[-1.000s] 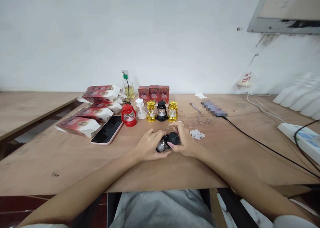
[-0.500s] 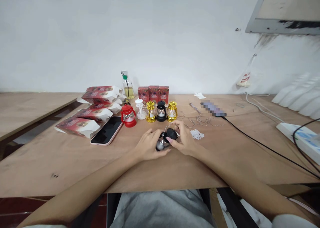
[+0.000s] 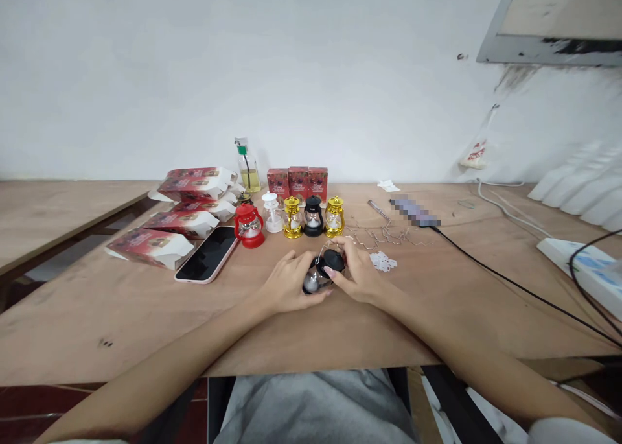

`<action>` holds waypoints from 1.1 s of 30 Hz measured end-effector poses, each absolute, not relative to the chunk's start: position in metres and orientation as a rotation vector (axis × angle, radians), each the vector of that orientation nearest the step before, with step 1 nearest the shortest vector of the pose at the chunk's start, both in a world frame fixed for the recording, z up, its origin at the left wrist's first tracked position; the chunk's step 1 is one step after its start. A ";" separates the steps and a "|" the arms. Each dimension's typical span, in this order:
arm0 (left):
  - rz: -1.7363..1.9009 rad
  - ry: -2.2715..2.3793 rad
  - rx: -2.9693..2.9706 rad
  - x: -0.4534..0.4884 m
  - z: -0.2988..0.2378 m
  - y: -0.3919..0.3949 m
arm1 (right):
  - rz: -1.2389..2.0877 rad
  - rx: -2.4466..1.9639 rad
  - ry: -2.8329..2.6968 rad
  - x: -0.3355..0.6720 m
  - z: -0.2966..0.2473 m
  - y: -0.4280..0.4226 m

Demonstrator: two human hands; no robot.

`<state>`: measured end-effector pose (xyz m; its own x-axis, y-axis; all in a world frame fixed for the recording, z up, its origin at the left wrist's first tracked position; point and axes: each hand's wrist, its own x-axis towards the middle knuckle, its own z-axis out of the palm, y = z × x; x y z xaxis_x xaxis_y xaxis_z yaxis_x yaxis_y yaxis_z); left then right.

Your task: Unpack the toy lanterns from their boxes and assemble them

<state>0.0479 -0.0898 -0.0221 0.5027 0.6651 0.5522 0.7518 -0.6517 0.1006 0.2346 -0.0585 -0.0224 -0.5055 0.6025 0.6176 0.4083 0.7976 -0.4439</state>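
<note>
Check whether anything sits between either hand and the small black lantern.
Nothing visible does. The left hand and right hand both grip the black lantern directly, over the table; the row of lanterns stands apart behind them.

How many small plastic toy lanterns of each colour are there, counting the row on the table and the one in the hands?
Small red plastic lantern: 1
Small white plastic lantern: 1
Shiny gold lanterns: 2
Black lanterns: 2, one standing, the held black lantern in left hand and right hand
Total: 6
</note>
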 end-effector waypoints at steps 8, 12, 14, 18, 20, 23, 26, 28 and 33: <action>-0.826 -1.197 -2.607 0.047 -0.022 -0.090 | 0.224 -0.664 -2.202 0.237 -0.023 -0.058; -0.822 -1.220 -2.619 0.045 -0.022 -0.087 | 0.063 -0.596 -2.127 0.235 -0.024 -0.062; -0.841 -1.267 -2.624 0.044 -0.021 -0.086 | -0.034 -0.525 -2.104 0.232 -0.026 -0.065; -0.852 -1.301 -2.630 0.043 -0.019 -0.085 | -0.141 -0.332 -2.123 0.228 -0.030 -0.071; -0.861 -1.319 -2.618 0.043 -0.019 -0.085 | -0.125 -0.292 -2.107 0.227 -0.029 -0.071; -0.908 -1.422 -2.594 0.044 -0.020 -0.084 | 0.045 -0.425 -2.095 0.229 -0.023 -0.069; -0.991 -1.570 -2.586 0.042 -0.021 -0.082 | 0.312 -0.611 -2.181 0.234 -0.016 -0.063; -1.076 -1.646 -2.578 0.040 -0.021 -0.079 | 0.446 -0.655 -2.254 0.237 -0.012 -0.058; -1.288 -1.720 -2.594 0.034 -0.017 -0.074 | 0.672 -0.733 -2.397 0.242 -0.010 -0.045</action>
